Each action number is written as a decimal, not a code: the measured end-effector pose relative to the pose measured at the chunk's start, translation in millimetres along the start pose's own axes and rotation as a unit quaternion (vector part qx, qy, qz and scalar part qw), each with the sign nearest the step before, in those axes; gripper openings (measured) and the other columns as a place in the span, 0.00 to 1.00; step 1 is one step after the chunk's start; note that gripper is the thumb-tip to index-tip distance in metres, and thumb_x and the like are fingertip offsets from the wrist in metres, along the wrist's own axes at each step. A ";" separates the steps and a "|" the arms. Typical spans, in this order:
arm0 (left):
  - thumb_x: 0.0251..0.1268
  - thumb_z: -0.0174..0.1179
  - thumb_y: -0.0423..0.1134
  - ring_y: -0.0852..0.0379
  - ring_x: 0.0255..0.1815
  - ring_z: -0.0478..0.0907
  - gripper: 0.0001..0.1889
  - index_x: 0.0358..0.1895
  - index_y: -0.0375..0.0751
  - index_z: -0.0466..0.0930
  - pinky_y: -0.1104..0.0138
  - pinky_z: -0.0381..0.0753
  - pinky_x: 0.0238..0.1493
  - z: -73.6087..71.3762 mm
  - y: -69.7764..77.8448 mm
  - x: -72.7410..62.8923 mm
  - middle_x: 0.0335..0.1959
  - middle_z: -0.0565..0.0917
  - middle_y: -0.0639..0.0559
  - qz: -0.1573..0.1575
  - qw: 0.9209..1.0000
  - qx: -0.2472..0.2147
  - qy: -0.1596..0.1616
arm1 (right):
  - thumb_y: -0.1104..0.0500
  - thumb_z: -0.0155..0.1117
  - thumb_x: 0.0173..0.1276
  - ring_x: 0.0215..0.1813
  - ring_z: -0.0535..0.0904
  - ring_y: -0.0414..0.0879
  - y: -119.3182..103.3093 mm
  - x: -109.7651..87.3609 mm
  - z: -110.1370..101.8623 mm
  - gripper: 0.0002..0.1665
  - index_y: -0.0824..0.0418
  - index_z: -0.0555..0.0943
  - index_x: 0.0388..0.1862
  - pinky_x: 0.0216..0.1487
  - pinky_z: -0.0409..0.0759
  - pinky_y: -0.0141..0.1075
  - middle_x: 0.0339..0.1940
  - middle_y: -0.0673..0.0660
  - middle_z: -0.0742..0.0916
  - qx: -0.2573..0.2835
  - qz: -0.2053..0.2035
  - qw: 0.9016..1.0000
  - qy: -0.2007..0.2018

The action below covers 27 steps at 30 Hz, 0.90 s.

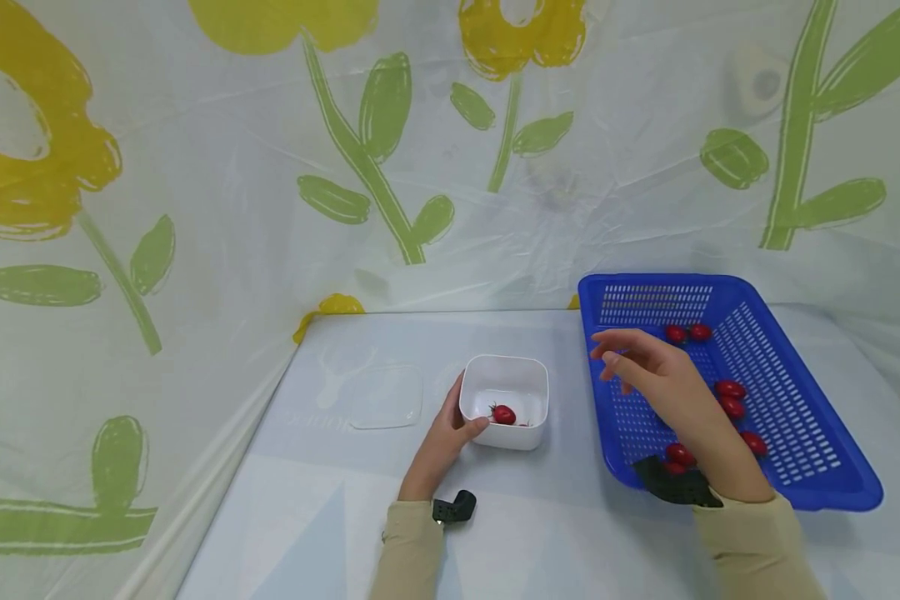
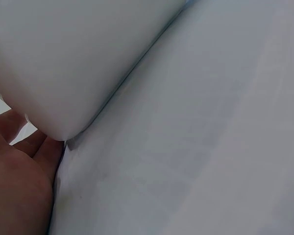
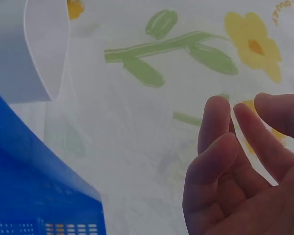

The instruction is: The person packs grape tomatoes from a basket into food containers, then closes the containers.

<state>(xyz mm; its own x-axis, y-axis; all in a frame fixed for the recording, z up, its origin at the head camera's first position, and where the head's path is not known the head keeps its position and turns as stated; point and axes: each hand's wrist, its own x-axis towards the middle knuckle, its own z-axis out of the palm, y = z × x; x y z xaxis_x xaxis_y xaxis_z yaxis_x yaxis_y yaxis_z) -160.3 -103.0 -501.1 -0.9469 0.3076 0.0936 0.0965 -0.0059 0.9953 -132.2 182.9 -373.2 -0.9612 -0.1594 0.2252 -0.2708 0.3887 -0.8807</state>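
A small white square container (image 1: 506, 435) stands on the table, with a red cherry tomato (image 1: 504, 414) inside it and a bit of stem at its front edge. My left hand (image 1: 444, 437) grips its left side, thumb at the front rim and fingers along the outer wall. The left wrist view shows those fingers (image 2: 39, 147) against the container wall (image 2: 83, 58). Over the left part of a blue perforated basket (image 1: 817, 392) hovers my right hand (image 1: 656, 375), fingers loosely bent with nothing between them. Several cherry tomatoes (image 1: 731, 389) lie in the basket.
A clear flat lid (image 1: 385, 397) lies on the table (image 1: 285, 492) left of the container. A white curtain (image 1: 232, 208) printed with yellow flowers hangs at the table's back and left side. The tall-walled basket takes up the right side.
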 end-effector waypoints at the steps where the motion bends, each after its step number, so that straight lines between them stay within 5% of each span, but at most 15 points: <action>1: 0.58 0.59 0.42 0.50 0.67 0.51 0.41 0.71 0.48 0.43 0.54 0.54 0.63 0.0 0.4 -0.4 0.69 0.52 0.50 -0.001 1.000 0.000 0.000 | 0.48 0.51 0.67 0.38 0.77 0.47 0.3 0.2 -1.3 0.21 0.53 0.72 0.56 0.33 0.78 0.35 0.46 0.53 0.80 -0.002 -0.003 1.000 0.001; 13: 0.58 0.58 0.39 0.50 0.67 0.51 0.40 0.71 0.51 0.43 0.55 0.54 0.63 -1.3 -0.5 -0.7 0.69 0.52 0.51 -0.009 1.000 0.007 0.003 | 0.47 0.53 0.65 0.37 0.77 0.44 18.2 15.2 -17.5 0.22 0.55 0.73 0.55 0.30 0.77 0.34 0.45 0.56 0.81 -0.049 0.000 0.999 -0.014; 27: 0.55 0.60 0.47 0.51 0.68 0.50 0.43 0.70 0.52 0.44 0.54 0.53 0.64 -1.3 -0.9 -0.4 0.69 0.52 0.52 -0.006 1.000 0.010 0.001 | 0.50 0.50 0.67 0.39 0.78 0.44 48.1 43.4 -53.1 0.24 0.59 0.70 0.59 0.32 0.77 0.36 0.49 0.61 0.78 -0.111 0.037 0.992 -0.039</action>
<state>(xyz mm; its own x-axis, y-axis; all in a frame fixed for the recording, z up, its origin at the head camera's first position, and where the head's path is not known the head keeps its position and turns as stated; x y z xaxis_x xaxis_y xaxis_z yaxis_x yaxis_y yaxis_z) -160.3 -104.3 -502.0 -0.9486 0.3057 0.0820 0.0913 0.0164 0.9957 -189.8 242.8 -383.7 -0.9744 -0.1890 0.1220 -0.2121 0.5910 -0.7783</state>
